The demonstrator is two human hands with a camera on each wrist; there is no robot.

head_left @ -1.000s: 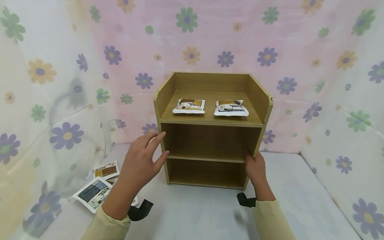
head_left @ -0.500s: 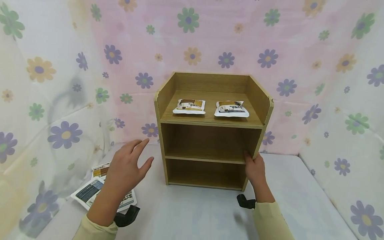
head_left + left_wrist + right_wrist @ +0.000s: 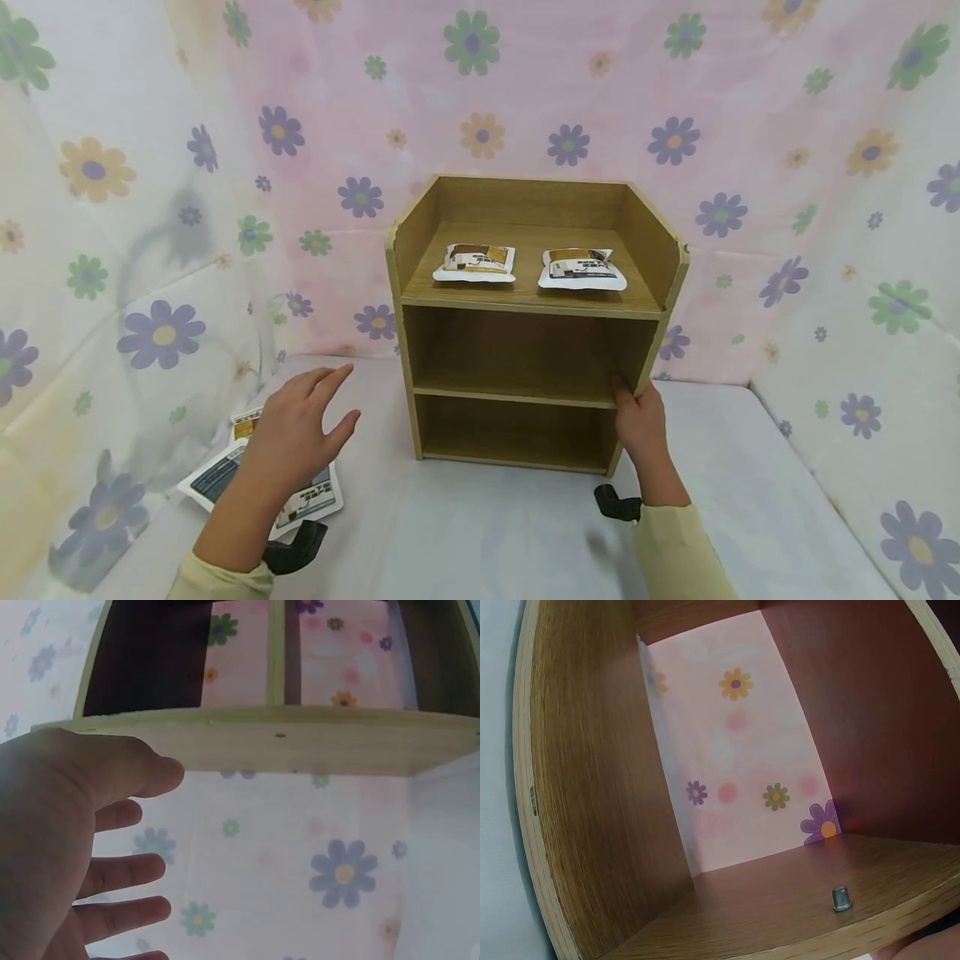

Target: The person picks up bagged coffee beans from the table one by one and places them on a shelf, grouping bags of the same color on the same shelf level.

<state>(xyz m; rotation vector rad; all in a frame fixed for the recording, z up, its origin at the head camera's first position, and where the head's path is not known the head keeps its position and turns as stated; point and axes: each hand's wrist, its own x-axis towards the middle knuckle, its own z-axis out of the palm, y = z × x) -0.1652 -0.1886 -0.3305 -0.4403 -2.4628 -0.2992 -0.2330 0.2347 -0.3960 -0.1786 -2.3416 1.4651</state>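
We find the light-brown wooden three-tier shelf (image 3: 525, 307) standing upright in the middle of the white table (image 3: 465, 533), where it stood a second ago, with two puffy white packets with brown print (image 3: 474, 263) (image 3: 582, 270) lying apart on its top. Our right hand (image 3: 641, 421) keeps pinching the shelf's right side panel, thumb inside. Our left hand (image 3: 296, 425), beside the left panel a second ago, is now well apart from it, fingers spread and holding nothing, above the flat white packets (image 3: 213, 475) at the table's left.
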